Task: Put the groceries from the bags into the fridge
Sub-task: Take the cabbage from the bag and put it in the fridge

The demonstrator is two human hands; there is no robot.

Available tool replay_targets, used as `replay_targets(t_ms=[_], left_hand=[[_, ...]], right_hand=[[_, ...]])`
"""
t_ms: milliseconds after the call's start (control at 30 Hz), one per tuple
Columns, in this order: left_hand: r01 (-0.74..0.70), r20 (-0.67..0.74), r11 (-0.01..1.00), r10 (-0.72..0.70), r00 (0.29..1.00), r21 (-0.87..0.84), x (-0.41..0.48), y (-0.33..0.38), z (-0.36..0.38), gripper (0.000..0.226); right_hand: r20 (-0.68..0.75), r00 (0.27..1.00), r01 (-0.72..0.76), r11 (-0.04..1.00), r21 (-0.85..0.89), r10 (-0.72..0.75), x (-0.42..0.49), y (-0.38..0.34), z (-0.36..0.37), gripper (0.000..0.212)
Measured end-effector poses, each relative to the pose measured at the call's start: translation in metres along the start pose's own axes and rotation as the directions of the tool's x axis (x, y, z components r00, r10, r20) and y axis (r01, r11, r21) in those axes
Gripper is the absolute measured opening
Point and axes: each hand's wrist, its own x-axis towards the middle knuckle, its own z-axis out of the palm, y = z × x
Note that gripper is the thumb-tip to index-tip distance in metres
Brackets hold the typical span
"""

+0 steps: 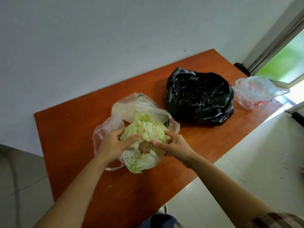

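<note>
A pale green cabbage (pixel 142 155) lies stem-end up, half out of a clear plastic bag (pixel 131 106) on the orange-brown table (pixel 69 137). My left hand (pixel 113 145) grips the cabbage's left side, thumb across its top. On the right side my right hand (pixel 176 146) holds it too, thumb next to the brown stem. A crumpled black plastic bag (pixel 199 96) sits behind and to the right. Further right lies a second clear bag (pixel 256 91) with something red inside. No fridge is in view.
A white wall runs behind the table's far edge. A window frame (pixel 279 38) stands at the top right, past the table's end. Pale floor (pixel 246 162) lies to the right of the table, grey tiled floor (pixel 21 186) to the left.
</note>
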Motion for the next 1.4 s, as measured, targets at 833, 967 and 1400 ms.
replay_targets(t_ms=[833, 967, 1400], left_hand=[[-0.254, 0.115, 0.917, 0.301, 0.947, -0.308, -0.016, 0.236, 0.112, 0.039], [-0.34, 0.149, 0.877, 0.407, 0.901, -0.34, -0.041, 0.273, 0.203, 0.027], [-0.323, 0.489, 0.788, 0.589, 0.644, -0.524, -0.119, 0.402, 0.567, 0.073]], right_hand=[[-0.424, 0.819, 0.193, 0.881, -0.432, -0.387, -0.152, -0.153, -0.201, 0.057], [-0.511, 0.745, 0.215, 0.879, -0.425, -0.429, -0.216, -0.115, -0.274, 0.065], [-0.811, 0.308, 0.147, 0.867, -0.476, -0.497, -0.46, 0.04, -0.515, 0.081]])
